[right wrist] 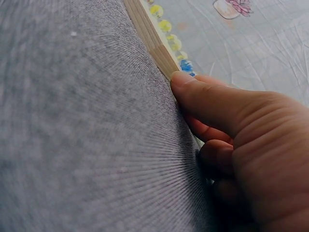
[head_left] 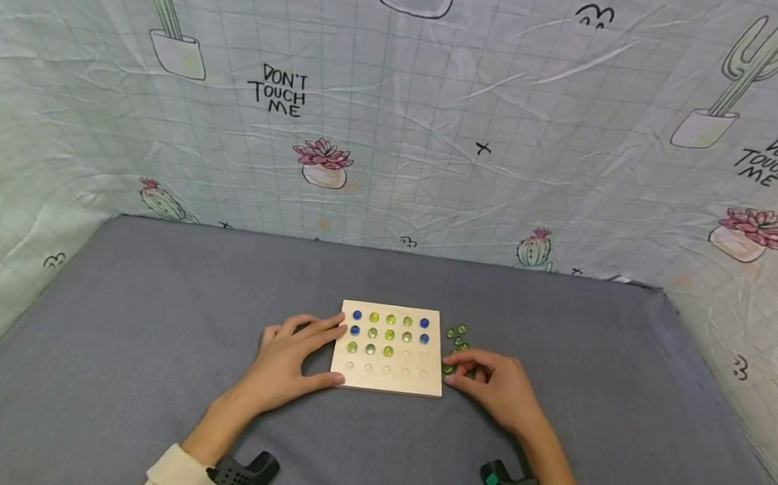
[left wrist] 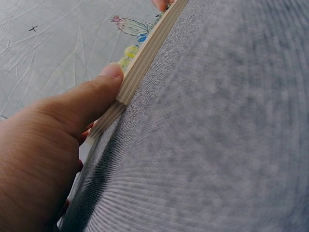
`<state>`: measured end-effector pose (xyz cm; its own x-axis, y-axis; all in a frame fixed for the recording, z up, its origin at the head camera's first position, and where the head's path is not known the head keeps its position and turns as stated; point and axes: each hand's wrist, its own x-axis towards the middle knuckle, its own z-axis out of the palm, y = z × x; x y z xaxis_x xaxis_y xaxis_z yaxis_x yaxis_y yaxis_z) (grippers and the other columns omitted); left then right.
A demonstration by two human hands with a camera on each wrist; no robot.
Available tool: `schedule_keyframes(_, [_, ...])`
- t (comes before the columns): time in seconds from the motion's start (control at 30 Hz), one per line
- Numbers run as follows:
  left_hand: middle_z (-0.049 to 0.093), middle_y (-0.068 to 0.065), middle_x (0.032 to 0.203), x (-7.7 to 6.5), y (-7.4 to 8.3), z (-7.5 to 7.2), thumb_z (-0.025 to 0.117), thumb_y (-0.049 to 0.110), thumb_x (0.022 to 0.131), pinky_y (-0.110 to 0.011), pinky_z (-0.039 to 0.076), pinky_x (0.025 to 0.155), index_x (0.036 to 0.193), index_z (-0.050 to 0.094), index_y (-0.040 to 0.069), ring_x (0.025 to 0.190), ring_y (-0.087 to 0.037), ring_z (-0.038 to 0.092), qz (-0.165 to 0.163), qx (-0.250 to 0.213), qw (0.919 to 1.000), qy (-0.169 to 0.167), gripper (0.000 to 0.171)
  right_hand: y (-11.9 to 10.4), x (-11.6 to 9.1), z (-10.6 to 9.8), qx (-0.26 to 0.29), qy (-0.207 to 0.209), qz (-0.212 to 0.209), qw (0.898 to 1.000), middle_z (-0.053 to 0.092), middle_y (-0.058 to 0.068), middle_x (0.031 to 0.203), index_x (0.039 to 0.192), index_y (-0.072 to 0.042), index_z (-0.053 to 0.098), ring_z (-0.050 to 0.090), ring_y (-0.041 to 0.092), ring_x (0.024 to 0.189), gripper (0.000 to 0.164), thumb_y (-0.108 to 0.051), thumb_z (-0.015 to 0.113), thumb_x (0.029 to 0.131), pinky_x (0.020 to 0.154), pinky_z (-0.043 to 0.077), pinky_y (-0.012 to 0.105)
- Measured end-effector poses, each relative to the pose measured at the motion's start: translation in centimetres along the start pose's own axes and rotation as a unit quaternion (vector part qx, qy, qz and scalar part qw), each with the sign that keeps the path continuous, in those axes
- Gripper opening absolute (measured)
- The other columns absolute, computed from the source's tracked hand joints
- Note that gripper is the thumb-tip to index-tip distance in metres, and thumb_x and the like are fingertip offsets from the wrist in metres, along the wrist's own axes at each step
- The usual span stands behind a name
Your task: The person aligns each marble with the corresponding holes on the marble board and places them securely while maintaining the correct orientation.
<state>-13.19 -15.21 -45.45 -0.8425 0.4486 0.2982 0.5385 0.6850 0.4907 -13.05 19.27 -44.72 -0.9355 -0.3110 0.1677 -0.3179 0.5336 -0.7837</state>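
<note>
A pale wooden board (head_left: 392, 384) with rows of round hollows lies flat on the table. Blue marbles (head_left: 425, 323) sit at both ends of its two far rows, with yellow-green marbles (head_left: 391, 320) between them. Three marbles fill the left of the third row; bare hollows show on its right and along the near row. My left hand (head_left: 286, 363) is spread along the left side, its thumb (left wrist: 112, 71) on the near left corner and fingertips at the edge. Beside the right edge, my right hand (head_left: 495, 382) pinches a green marble (head_left: 448, 369) between thumb and forefinger.
Loose green marbles (head_left: 461, 329) lie in a small group off the board's right side, partly covered by the right hand. Grey cloth (head_left: 215, 292) covers the table. A printed cactus curtain (head_left: 408, 111) hangs behind and along both sides.
</note>
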Motion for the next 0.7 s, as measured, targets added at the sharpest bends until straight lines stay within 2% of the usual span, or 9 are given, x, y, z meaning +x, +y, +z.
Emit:
schedule_keyframes(0.2, [0.041,0.001,0.148,-0.04,-0.10,0.11,0.072,0.051,0.080,-0.047,0.022,0.084,0.141,0.052,0.018,0.125,-0.023,0.037,0.009,-0.001,0.9999,0.011,0.072,0.09,-0.04,0.05,-0.002,-0.003,0.003,1.000,0.064,-0.011,0.074,0.097,-0.021,0.074,0.044,0.009,0.048,0.016,-0.022,0.077,0.081,0.046,0.036,0.024])
schedule_keyframes(0.43, [0.040,0.004,0.149,-0.20,0.06,0.25,0.071,0.052,0.080,-0.047,0.021,0.085,0.142,0.050,0.020,0.127,-0.021,0.036,-0.001,0.000,1.0000,0.003,0.073,0.20,-0.21,-0.04,-0.009,-0.004,0.000,1.000,0.064,-0.011,0.074,0.095,-0.020,0.075,0.046,0.009,0.049,0.016,-0.021,0.079,0.080,0.047,0.038,0.025])
schedule_keyframes(0.7, [0.041,0.002,0.148,-0.38,0.30,0.35,0.073,0.051,0.078,-0.048,0.022,0.085,0.141,0.051,0.019,0.126,-0.023,0.037,0.000,0.004,0.9999,0.012,0.074,0.52,-0.37,-0.04,-0.015,0.002,-0.014,1.000,0.063,-0.011,0.074,0.094,-0.018,0.075,0.045,0.007,0.049,0.015,-0.019,0.079,0.079,0.047,0.037,0.025])
